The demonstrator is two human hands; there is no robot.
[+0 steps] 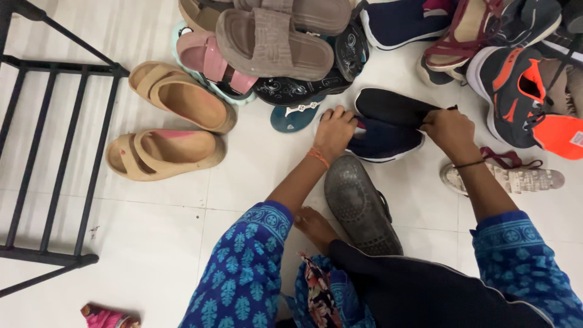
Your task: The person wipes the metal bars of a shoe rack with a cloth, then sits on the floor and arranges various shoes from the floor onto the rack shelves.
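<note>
Open white tiled floor (158,225) at lower left, bounded on the far left by a black metal rack (48,158); crowded at the top and right edge by a heap of footwear. Bare tile between the tan sandals (170,127) and the hands, and a narrow strip on the right near a patterned strappy sandal (510,176).

Left hand (334,130) curled shut on the near end of a dark navy slip-on shoe (382,141), fingers tucked over its rim, orange thread at the wrist. Right hand (449,130) closed on the far end of a black slip-on shoe (392,106), pinching its fabric edge, a thin dark band at the wrist.

Both shoes on the floor in the middle of the view, the black one lying just behind and against the navy one. Navy shoe soft-sided with a white sole edge showing; black one plain and matte. Just below, a grey slipper (361,203) sole-up beside a bare foot (313,226). Behind, a taupe slide (273,45) atop a pink sandal (209,61), and an orange-and-black sneaker (528,97) at right.
</note>
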